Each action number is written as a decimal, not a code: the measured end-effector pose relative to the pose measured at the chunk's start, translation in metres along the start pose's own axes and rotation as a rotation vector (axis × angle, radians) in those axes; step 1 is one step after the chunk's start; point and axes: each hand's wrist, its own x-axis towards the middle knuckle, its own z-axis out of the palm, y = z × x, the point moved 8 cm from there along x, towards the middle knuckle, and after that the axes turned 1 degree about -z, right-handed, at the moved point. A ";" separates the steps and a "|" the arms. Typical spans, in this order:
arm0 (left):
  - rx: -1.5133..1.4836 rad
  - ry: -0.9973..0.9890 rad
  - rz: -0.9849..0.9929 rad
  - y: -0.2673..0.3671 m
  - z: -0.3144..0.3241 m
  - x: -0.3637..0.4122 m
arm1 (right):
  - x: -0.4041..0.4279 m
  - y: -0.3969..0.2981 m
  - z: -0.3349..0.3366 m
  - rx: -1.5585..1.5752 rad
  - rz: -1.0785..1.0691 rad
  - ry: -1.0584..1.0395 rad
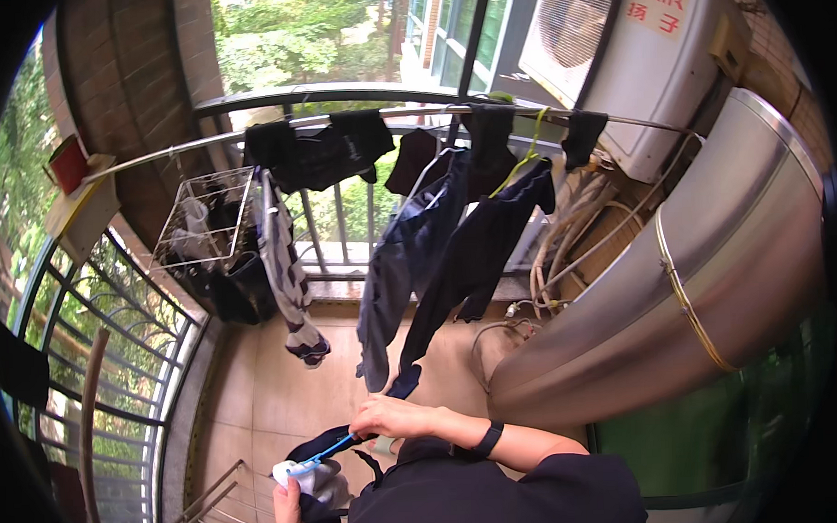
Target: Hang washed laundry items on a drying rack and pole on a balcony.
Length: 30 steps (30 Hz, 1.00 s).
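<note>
My left hand point(289, 508) grips a bunched garment of white, grey and dark cloth point(326, 482) at the lower left. A blue clothes hanger point(328, 451) runs from this cloth up to my right hand point(396, 416), whose fingers are closed on its other end and on dark fabric. A black band is around my right wrist. In front of me, trousers point(385, 297) and a dark garment on a yellow-green hanger point(535, 147) hang from a metal rail point(420, 112). Black garments point(318, 151) and a black-and-white patterned garment point(287, 273) hang farther left.
A wire drying frame point(206, 231) with small items hangs at the left. On the right stand a large curved metal cylinder point(641, 302), hoses point(556, 243) and an air-conditioner unit point(654, 66). Balcony railings point(118, 369), a wooden pole point(91, 425) and a metal rack point(219, 493) are at the left.
</note>
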 end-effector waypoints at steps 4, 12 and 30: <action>-0.631 -0.078 -0.522 -0.101 0.007 0.054 | -0.026 0.008 -0.020 0.149 0.107 0.043; -0.913 -0.199 -0.545 -0.098 0.056 0.090 | -0.043 0.024 -0.027 0.143 0.177 0.035; -0.515 0.190 -0.278 -0.083 -0.028 0.043 | 0.052 0.084 0.084 0.404 0.512 -0.063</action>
